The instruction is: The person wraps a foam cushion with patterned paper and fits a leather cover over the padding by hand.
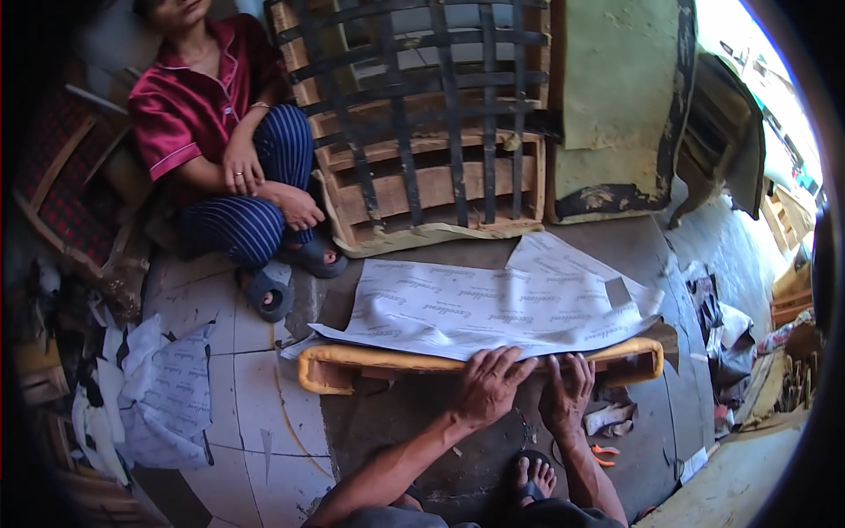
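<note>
A white upholstery sheet (475, 304) with grey repeat print and a dark underside edge lies over a long padded frame (330, 365) covered in yellow-orange foam. My left hand (488, 385) bends its fingers over the near edge of the sheet, close to the middle of the frame. Just to its right, my right hand (566, 396) has its fingers over the same edge, pressing sheet and padding together. The thumbs are partly hidden. The sheet's far right corner sticks up in a fold.
Someone in a maroon shirt (211, 97) squats at the left. Behind the sheet stand a wooden frame with black webbing (449, 114) and a pale green panel (620, 79). Orange-handled pliers (604, 455) lie near my foot. Printed offcuts (172, 396) are heaped at left.
</note>
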{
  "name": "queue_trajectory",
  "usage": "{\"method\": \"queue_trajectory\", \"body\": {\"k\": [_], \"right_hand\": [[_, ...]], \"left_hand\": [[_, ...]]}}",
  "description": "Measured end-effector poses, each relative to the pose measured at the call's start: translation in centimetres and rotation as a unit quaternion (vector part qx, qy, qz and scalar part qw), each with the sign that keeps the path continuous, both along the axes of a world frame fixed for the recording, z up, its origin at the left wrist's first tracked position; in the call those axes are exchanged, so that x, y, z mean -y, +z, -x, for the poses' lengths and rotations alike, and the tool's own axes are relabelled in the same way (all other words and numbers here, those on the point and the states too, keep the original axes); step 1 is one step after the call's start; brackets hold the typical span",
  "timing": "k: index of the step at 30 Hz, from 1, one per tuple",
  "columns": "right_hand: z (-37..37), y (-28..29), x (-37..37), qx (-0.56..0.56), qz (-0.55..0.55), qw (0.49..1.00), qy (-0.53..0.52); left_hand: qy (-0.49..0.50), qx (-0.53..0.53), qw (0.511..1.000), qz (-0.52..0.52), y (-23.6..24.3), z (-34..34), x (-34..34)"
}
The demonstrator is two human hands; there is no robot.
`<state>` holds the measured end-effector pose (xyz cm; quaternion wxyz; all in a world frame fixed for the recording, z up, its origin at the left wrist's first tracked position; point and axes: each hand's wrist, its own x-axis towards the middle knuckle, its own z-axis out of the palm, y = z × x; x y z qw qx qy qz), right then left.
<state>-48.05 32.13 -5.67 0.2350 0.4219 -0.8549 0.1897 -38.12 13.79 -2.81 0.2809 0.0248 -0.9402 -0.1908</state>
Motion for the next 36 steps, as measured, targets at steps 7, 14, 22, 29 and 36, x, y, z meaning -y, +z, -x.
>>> {"method": "queue_trajectory", "body": {"k": [7,14,22,29,36], "right_hand": [[0.1,-0.3,0.2,-0.016,-0.003,1.0,0.011],[0.2,-0.2,0.4,-0.019,-0.005,1.0,0.007],[0.4,0.1,0.6,-0.008,-0.005,1.0,0.011],[0.3,2.9,1.2,0.048,-0.013,0.999,0.008],[4.2,8.2,4.3,0.037,0.006,0.997,0.065]], "left_hand": [[-0.004,0.015,1.0,-0.007,-0.3,-0.5,0.2],[-0.026,0.026,0.999,-0.003,0.4,-0.7,1.0],[0.066,-0.007,0.997,-0.025,3.7,-6.5,8.0],[0.21,0.111,0.971,0.002,6.5,-14.1,20.2],[0.21,0.124,0.965,-0.098,3.4,-16.6,23.5]]}}
